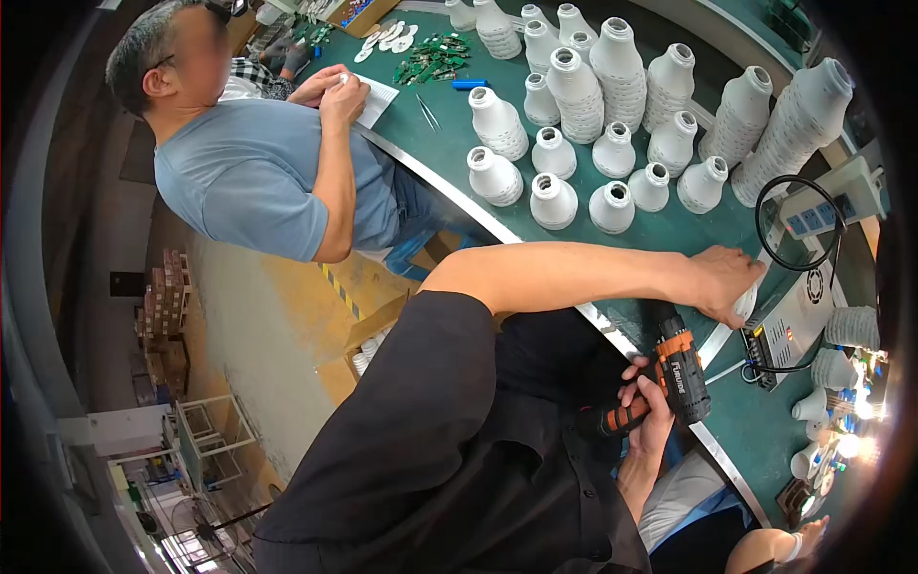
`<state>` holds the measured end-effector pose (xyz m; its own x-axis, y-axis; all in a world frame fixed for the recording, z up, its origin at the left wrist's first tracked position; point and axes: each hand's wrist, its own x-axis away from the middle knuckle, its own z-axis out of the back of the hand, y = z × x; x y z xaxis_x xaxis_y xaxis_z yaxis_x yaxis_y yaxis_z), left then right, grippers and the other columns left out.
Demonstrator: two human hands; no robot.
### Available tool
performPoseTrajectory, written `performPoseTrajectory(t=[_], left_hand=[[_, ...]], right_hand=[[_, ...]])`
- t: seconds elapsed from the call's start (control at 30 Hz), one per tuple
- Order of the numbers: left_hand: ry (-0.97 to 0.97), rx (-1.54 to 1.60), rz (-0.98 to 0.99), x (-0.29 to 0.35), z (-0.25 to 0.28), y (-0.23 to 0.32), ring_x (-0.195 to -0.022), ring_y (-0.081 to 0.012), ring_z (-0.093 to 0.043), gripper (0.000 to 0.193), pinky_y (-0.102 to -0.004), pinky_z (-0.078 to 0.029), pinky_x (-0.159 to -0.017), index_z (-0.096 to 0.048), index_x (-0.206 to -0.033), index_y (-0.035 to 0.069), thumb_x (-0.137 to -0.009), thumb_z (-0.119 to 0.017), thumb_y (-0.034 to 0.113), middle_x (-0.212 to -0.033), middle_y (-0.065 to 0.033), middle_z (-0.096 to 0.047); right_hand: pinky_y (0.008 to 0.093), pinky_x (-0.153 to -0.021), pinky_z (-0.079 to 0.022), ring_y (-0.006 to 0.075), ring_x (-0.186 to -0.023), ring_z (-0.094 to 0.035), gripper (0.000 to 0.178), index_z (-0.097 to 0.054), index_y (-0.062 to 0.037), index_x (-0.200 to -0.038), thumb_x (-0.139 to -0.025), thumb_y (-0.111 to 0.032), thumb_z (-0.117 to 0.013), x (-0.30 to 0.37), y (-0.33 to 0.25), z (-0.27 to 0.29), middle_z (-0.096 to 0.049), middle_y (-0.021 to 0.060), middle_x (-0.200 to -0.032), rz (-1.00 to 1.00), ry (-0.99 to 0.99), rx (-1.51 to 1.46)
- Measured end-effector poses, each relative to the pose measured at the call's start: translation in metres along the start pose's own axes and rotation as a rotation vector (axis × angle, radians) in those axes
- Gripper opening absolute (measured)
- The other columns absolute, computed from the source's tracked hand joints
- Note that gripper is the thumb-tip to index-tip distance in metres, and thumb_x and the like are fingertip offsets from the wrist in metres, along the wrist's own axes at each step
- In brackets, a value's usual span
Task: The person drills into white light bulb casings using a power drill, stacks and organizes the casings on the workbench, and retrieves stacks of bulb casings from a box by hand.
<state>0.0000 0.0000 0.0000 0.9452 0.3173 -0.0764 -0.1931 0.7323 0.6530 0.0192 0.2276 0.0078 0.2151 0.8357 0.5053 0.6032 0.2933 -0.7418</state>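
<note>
My left hand (724,284) reaches across over the green table, its fingers curled round a white rounded part (749,300). Most of that part is covered by the hand, so I cannot tell its exact kind. Below it, close to the table's edge, my right hand (652,413) grips an orange and black cordless drill (681,373) by its handle. Beside the left hand lies a metal power supply (792,320) with a fan grille and small lit lights. White lamp housings (612,207) stand farther back, some single, some in tall stacks (617,72).
A black cable loop (762,225) hangs by a socket strip (818,218). Lit bulbs (865,407) and more housings (851,327) are at the right. Tweezers (427,112), green circuit boards (430,59) and a co-worker in blue (253,172) are at the far left. Another person's hand (811,538) shows lower right.
</note>
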Motion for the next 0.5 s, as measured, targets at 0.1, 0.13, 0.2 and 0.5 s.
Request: performPoseTrajectory(t=[0.1, 0.13, 0.2, 0.5], left_hand=[[0.059, -0.051, 0.092, 0.0, -0.006, 0.002, -0.119, -0.0393, -0.057, 0.086, -0.0452, -0.049, -0.1, -0.054, -0.13, -0.007, -0.069, -0.082, 0.046, -0.123, -0.0258, -0.061], [0.048, -0.058, 0.102, 0.001, -0.01, 0.001, -0.12, -0.0394, -0.057, 0.086, -0.0457, -0.049, -0.1, -0.054, -0.129, -0.008, -0.069, -0.082, 0.046, -0.124, -0.0264, -0.06], [0.039, -0.064, 0.11, 0.002, -0.011, -0.001, -0.121, -0.0395, -0.056, 0.086, -0.0462, -0.049, -0.1, -0.054, -0.128, -0.008, -0.069, -0.082, 0.047, -0.125, -0.027, -0.059], [0.231, -0.061, 0.072, 0.034, 0.016, 0.02, -0.116, -0.0422, -0.057, 0.09, -0.0512, -0.05, -0.096, -0.049, -0.128, -0.012, -0.069, -0.085, 0.046, -0.124, -0.028, -0.055]], right_hand=[[0.0302, -0.066, -0.054, 0.0146, -0.062, -0.061, 0.032, -0.062, 0.0069, -0.115, -0.086, -0.006, -0.06, 0.0, -0.001, 0.0, -0.068, 0.0154, -0.094, 0.003, 0.005, 0.011], [0.0301, -0.065, -0.054, 0.0146, -0.061, -0.061, 0.032, -0.062, 0.0069, -0.115, -0.085, -0.005, -0.06, 0.001, -0.001, -0.003, -0.068, 0.0154, -0.094, -0.001, 0.004, 0.007], [0.03, -0.065, -0.054, 0.0146, -0.061, -0.061, 0.032, -0.062, 0.0068, -0.115, -0.085, -0.005, -0.06, 0.002, 0.0, -0.005, -0.068, 0.0155, -0.094, -0.002, 0.005, 0.007], [0.0298, -0.064, -0.054, 0.0142, -0.06, -0.061, 0.032, -0.063, 0.0067, -0.114, -0.085, -0.006, -0.06, 0.0, 0.0, -0.005, -0.068, 0.0149, -0.094, 0.008, 0.017, -0.023]])
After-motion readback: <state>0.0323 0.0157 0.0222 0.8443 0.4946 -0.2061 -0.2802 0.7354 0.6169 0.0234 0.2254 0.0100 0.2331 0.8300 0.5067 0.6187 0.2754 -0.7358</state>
